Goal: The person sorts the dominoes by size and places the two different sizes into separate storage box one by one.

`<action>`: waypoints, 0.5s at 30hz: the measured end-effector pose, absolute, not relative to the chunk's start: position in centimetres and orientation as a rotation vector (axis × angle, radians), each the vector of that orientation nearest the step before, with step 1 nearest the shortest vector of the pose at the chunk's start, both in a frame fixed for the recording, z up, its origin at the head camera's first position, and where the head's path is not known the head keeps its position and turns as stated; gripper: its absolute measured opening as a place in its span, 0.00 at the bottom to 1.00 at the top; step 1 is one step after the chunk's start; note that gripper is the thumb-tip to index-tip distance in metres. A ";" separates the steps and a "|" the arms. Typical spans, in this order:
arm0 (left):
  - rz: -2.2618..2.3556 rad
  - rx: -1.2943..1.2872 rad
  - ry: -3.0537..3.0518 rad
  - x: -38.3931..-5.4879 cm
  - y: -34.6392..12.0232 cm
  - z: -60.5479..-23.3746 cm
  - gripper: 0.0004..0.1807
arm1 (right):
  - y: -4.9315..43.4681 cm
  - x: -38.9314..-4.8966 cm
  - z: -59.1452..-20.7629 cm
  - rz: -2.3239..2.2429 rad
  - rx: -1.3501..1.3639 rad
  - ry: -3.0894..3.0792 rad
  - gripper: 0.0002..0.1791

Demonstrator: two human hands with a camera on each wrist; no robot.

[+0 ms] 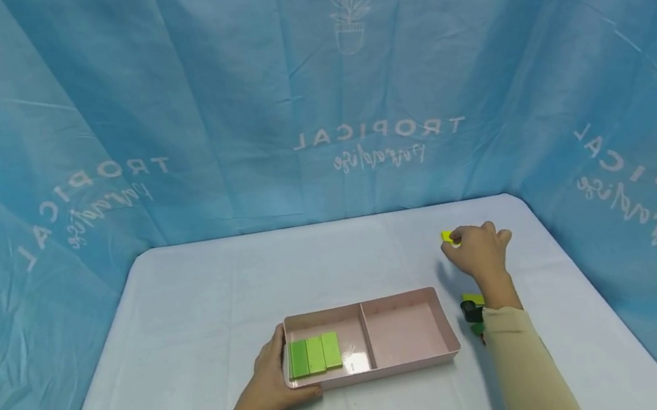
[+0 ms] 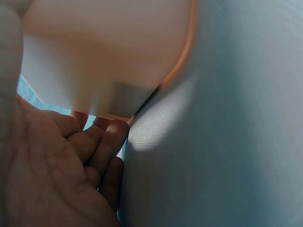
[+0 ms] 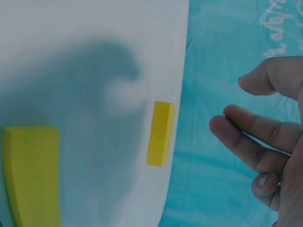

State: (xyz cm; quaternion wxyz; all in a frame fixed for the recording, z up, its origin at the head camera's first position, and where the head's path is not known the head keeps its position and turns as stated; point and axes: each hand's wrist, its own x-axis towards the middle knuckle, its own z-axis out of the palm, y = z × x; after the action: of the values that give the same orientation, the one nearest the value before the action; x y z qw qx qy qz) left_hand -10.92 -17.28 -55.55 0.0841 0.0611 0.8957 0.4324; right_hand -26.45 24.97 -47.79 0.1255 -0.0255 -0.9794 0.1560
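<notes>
My left hand [image 1: 268,380] grips the left end of a pink two-part box [image 1: 416,365], thumb along the front wall and fingers round the end. In the left wrist view its fingertips [image 2: 116,135] touch the box's corner. Several green blocks [image 1: 315,354] stand side by side in the left compartment; the right compartment shows a bare floor. Above the table's far right, my right hand [image 1: 479,253] hovers near a yellow block [image 1: 446,236]. The right wrist view shows thumb and fingers parted with nothing between them, and that yellow block [image 3: 161,135] lying on the table.
Under my right wrist lie a yellow-green block [image 1: 475,298] and a green piece [image 1: 477,329], partly hidden by the wrist camera and sleeve. A nearer yellow block [image 3: 31,175] shows in the right wrist view. Blue curtains [image 1: 325,184] surround the white table [image 1: 207,287].
</notes>
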 end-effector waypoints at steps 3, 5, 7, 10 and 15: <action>1.291 0.183 2.672 -11.0 -17.3 -55.6 0.81 | 25.1 -26.6 -47.9 0.408 -0.123 -2.878 0.23; 1.293 0.184 2.670 -11.0 -17.2 -55.6 0.81 | 25.2 -26.8 -48.0 0.385 -0.162 -2.894 0.25; 1.290 0.185 2.669 -11.0 -17.2 -55.6 0.81 | 25.3 -27.1 -48.2 0.364 -0.204 -2.916 0.26; 1.283 0.183 2.671 -10.9 -17.3 -55.5 0.81 | 25.3 -27.5 -48.6 0.346 -0.253 -2.946 0.28; 1.299 0.173 2.652 -10.9 -17.3 -55.5 0.80 | 25.6 -28.0 -49.4 0.303 -0.330 -2.981 0.30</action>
State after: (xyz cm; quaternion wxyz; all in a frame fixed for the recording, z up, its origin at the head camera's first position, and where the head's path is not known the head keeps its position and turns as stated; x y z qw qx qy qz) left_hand -10.91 -17.35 -55.48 0.0917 0.0581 0.8928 0.4371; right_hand -27.99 25.61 -49.43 0.0636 -0.1093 -0.9869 0.1004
